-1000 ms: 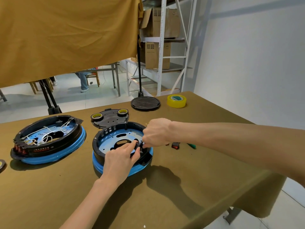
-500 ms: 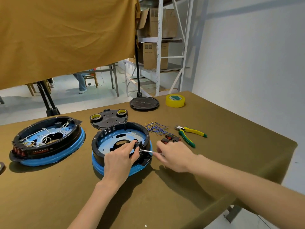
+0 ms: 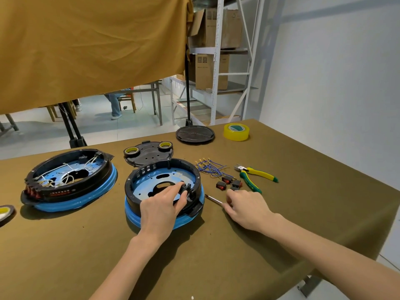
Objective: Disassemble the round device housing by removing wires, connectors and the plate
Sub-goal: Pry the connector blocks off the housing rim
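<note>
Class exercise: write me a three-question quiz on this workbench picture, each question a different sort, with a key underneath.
1. True or false: the left hand reaches inside the nearer round housing.
2. Which tool lies beside the loose blue wires? A hammer; B pliers; C saw.
3. Fill in: the right hand holds a thin ____ on the table.

Key: 1 true; 2 B; 3 screwdriver (handle hidden, so likely).

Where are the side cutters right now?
In the head view the yellow-and-green side cutters lie on the table right of the near housing, just beyond the right hand, beside the red switches and blue wires.
</note>
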### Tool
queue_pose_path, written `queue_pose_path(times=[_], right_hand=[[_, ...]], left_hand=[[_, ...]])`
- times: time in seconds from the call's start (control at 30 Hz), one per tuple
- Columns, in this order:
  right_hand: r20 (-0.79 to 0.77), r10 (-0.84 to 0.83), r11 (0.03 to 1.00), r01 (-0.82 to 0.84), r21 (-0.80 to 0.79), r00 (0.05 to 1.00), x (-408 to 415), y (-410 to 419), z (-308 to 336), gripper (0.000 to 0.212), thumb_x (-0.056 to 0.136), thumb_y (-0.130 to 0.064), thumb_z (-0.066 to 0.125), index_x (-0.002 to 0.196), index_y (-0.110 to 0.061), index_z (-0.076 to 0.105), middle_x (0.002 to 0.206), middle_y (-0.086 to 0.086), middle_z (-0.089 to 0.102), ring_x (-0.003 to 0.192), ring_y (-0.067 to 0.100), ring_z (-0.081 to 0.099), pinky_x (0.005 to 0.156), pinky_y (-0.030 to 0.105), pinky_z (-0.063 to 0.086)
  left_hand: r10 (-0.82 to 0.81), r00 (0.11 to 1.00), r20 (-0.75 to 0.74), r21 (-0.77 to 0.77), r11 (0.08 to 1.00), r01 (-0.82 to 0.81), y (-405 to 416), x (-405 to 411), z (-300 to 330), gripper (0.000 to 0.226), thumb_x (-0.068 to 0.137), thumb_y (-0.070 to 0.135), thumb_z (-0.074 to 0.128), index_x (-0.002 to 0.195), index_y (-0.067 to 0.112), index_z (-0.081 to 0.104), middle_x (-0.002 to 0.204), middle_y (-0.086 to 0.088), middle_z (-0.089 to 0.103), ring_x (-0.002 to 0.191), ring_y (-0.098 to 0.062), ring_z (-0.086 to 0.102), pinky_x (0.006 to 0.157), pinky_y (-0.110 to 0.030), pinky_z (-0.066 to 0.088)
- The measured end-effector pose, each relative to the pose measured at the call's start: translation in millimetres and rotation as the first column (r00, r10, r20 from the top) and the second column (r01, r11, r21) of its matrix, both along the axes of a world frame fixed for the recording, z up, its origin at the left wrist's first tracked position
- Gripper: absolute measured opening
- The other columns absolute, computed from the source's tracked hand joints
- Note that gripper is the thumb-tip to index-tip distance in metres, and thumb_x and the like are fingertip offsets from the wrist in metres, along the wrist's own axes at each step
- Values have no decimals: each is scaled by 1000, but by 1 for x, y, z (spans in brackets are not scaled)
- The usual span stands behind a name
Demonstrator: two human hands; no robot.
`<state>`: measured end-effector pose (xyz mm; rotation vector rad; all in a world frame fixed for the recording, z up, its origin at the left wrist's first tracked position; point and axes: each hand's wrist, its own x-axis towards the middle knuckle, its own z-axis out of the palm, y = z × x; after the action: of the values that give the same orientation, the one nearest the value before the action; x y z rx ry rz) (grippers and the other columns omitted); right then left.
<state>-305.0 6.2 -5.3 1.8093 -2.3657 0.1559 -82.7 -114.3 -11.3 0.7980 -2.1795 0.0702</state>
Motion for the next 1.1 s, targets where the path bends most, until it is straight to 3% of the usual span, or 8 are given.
queue_pose_path(times=[0.13, 0.23, 0.43, 0.63, 0.77, 0.87, 0.93, 1.1], right_hand=[[255, 108, 970, -46, -237, 961, 17, -23, 13, 23, 101, -47, 49, 106, -28, 61, 94, -15, 60, 83, 4, 56, 67, 24, 44], [580, 295, 939, -117, -324, 759, 34, -42, 31, 21, 99, -44, 57, 111, -29, 66, 93, -13, 64, 82, 3, 58, 69, 20, 46], [801, 288, 957, -132, -257, 526, 52, -63, 47, 31, 95, -44, 66, 107, -17, 76, 94, -3, 74, 80, 5, 66, 64, 16, 53], [862, 177, 982, -137, -126, 475, 55, -65, 53, 34, 94, -41, 68, 90, -9, 76, 59, -2, 61, 50, 5, 51, 46, 14, 39], [958, 123, 984, 95, -152, 261, 41, -58, 49, 21, 97, -31, 66, 96, -10, 71, 78, 2, 75, 63, 15, 70, 44, 23, 47], [983, 84, 949, 289, -129, 164, 13, -51, 45, 19, 98, -19, 65, 97, 0, 69, 75, 11, 76, 68, 21, 74, 54, 32, 60], [966, 18, 927, 358, -113, 260, -6, -45, 39, 22, 98, -18, 63, 97, 3, 69, 70, 10, 71, 60, 19, 69, 56, 33, 60], [642, -124, 949, 280, -147, 757, -37, -27, 28, 15, 98, -29, 60, 98, -14, 58, 73, 2, 67, 66, 21, 63, 61, 32, 46]], left_hand=[[2, 1000, -27, 0, 1000, -2, -2, 0, -1, 37, 94, 39, 61, 117, 17, 78, 95, 2, 81, 63, -10, 72, 43, -22, 47], [-9, 1000, -24, 7, 1000, 9, -2, 0, -2, 45, 95, 45, 51, 118, 17, 78, 98, 0, 81, 66, -11, 74, 46, -22, 50], [-32, 999, -32, 74, 997, 35, 1, 2, 3, 42, 98, 41, 52, 125, 19, 74, 99, 3, 81, 69, -8, 73, 58, -1, 27], [-82, 995, -62, 96, 991, 88, 2, 6, 7, 47, 96, 45, 53, 132, 20, 70, 98, 2, 81, 67, -9, 72, 60, 1, 23], [-103, 994, -20, 72, 992, 104, 0, 9, 2, 61, 90, 53, 62, 140, 19, 64, 98, 6, 79, 58, -1, 58, 54, -1, 26], [-131, 991, -7, 23, 991, 131, -5, 11, -3, 55, 86, 56, 68, 127, 21, 73, 109, 5, 79, 81, -5, 75, 65, -11, 52], [-133, 991, -2, -3, 991, 133, -6, 11, -4, 43, 88, 54, 67, 114, 23, 79, 100, 6, 81, 82, -5, 76, 67, -17, 58], [-123, 992, -8, -6, 992, 123, -6, 9, -7, 30, 87, 46, 71, 102, 23, 83, 83, 6, 81, 69, -6, 74, 60, -24, 61]])
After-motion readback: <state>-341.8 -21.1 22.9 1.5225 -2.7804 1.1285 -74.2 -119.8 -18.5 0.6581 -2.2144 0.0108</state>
